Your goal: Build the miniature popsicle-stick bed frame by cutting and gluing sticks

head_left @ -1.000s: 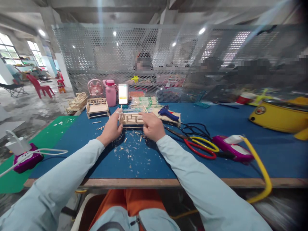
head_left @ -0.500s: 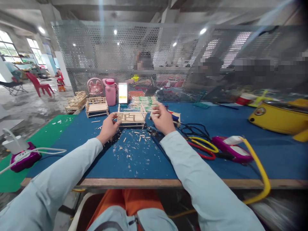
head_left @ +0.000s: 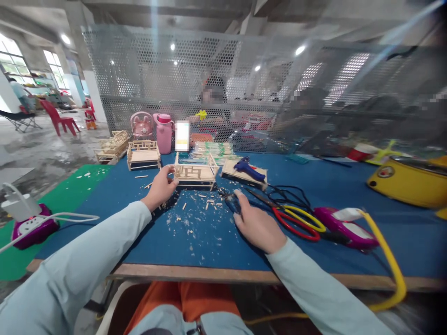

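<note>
A small bench-like frame of wooden sticks [head_left: 197, 173] stands on the blue tabletop, its left end pinched by the fingers of my left hand [head_left: 161, 188]. Farther right and nearer the table's front edge, my right hand [head_left: 260, 225] closes over the handles of a pair of pliers [head_left: 230, 201]. The pliers' jaws point left towards the frame, and most of the handles are hidden under my palm. Cut stick pieces [head_left: 209, 203] and pale crumbs lie between my hands. Behind the pliers, a blue glue gun [head_left: 249, 168] rests on a wooden stick panel [head_left: 232, 173].
Red-and-yellow-handled scissors [head_left: 296, 228] and a purple power strip [head_left: 344, 228] lie at the right. Another stick frame [head_left: 143, 156], a pink bottle [head_left: 164, 135], a phone [head_left: 182, 136] and bundled sticks [head_left: 213, 151] stand behind. A perforated metal screen [head_left: 139, 83] closes the back.
My right hand has come down from beside the stick frame, towards me and to the right, onto the pliers. The glue gun now shows fully. My left hand stays at the frame's left end.
</note>
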Tool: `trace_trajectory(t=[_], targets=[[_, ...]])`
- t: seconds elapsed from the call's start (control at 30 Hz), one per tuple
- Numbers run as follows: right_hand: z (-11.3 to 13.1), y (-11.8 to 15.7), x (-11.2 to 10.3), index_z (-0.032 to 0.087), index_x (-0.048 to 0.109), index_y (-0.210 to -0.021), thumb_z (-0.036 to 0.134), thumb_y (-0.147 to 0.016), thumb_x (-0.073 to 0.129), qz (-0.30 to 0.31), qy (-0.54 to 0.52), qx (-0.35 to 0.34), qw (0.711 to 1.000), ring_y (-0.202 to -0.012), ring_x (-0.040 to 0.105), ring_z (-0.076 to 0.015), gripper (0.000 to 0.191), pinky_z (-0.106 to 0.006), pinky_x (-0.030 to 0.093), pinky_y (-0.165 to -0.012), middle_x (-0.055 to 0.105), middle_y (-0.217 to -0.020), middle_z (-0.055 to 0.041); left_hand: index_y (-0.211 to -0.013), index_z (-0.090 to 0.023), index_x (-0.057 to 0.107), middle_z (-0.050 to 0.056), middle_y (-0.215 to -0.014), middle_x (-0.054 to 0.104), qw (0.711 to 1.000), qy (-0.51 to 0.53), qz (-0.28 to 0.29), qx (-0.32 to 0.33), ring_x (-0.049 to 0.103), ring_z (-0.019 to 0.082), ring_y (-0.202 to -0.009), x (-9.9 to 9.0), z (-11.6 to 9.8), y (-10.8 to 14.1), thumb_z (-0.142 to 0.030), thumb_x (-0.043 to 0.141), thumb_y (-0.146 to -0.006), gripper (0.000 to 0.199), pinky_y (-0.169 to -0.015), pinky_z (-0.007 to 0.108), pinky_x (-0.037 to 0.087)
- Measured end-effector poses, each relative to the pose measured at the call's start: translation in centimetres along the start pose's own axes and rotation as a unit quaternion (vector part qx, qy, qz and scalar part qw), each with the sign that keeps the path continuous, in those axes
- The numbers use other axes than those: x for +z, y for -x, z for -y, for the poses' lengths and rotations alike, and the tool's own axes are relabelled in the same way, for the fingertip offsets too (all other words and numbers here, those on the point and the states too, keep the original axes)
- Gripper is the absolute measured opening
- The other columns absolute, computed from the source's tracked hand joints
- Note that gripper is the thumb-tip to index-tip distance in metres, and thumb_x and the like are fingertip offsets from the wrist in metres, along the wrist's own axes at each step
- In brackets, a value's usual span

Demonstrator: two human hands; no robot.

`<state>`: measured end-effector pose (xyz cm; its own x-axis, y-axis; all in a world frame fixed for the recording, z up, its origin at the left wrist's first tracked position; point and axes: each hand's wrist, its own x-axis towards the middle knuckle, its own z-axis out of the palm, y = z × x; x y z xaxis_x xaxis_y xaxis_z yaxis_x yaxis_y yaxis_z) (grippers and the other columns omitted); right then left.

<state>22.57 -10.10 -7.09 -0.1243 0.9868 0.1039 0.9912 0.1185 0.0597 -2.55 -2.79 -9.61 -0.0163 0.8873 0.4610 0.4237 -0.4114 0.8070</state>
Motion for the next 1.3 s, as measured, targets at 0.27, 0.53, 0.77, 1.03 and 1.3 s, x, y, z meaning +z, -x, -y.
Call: trace_trajectory(t=[0.27, 0.53, 0.77, 1.03, 1.3], targets=[[-0.4, -3.4, -0.8, 0.011, 0.041, -0.125, 0.026, -0.077, 0.047, 0.036, -0.021, -0.047, 0.998, -0.082, 0.062, -0.0262, 0.051, -0.03, 0.04, -0.062, 0.065, -0.093, -0.0163, -0.108, -0.013, 0.052, 0.01, -0.105, 0.06, 0.996, -0.071, -0.028, -0.047, 0.06, 0.014, -0.078, -4.3, 0.0, -2.3, -0.009, 0.048, -0.067, 0.042, -0.073, 0.027, 0.048], [1.2, -8.7, -2.7, 0.015, 0.043, -0.123, 0.039, -0.073, 0.053, -0.115, -0.15, -0.069, 0.98, -0.061, 0.057, -0.0178, 0.056, -0.025, 0.037, -0.054, 0.064, -0.071, -0.0044, -0.076, -0.018, 0.068, 0.009, -0.076, 0.068, 0.92, -0.377, 0.078, -0.077, 0.061, 0.02, -0.073, -6.8, 2.1, -2.7, -0.04, 0.051, -0.072, 0.028, -0.068, 0.027, 0.045], [1.3, -9.7, -0.7, 0.019, 0.058, -0.105, 0.032, -0.078, 0.043, -0.235, -0.207, -0.079, 0.947, -0.067, 0.057, -0.0186, 0.033, -0.027, 0.039, -0.062, 0.064, -0.074, -0.0049, -0.073, -0.013, 0.066, 0.016, -0.078, 0.066, 0.886, -0.441, 0.088, -0.115, 0.062, 0.025, -0.076, -6.3, 2.3, -2.7, -0.02, 0.045, -0.074, 0.023, -0.066, 0.031, 0.045], [-0.9, -10.7, -0.3, 0.018, 0.059, -0.082, 0.032, -0.075, 0.043, -0.322, -0.351, -0.028, 0.879, -0.057, 0.052, -0.0146, 0.022, -0.026, 0.041, -0.059, 0.059, -0.064, -0.0018, -0.104, -0.015, 0.057, 0.012, -0.106, 0.059, 0.903, -0.429, 0.04, -0.002, 0.052, 0.022, -0.103, -4.5, 1.4, -3.8, -0.017, 0.038, -0.08, 0.03, -0.088, 0.031, 0.04], [-1.8, -10.2, -0.8, 0.018, 0.055, -0.084, 0.036, -0.072, 0.048, -0.342, -0.516, 0.054, 0.784, -0.042, 0.048, -0.0113, 0.023, -0.024, 0.042, -0.044, 0.049, -0.054, 0.0039, -0.101, -0.01, 0.057, 0.021, -0.105, 0.056, 0.885, -0.454, 0.086, -0.058, 0.05, 0.033, -0.103, 1.6, 2.3, -7.3, -0.04, 0.048, -0.078, 0.039, -0.081, 0.044, 0.042]])
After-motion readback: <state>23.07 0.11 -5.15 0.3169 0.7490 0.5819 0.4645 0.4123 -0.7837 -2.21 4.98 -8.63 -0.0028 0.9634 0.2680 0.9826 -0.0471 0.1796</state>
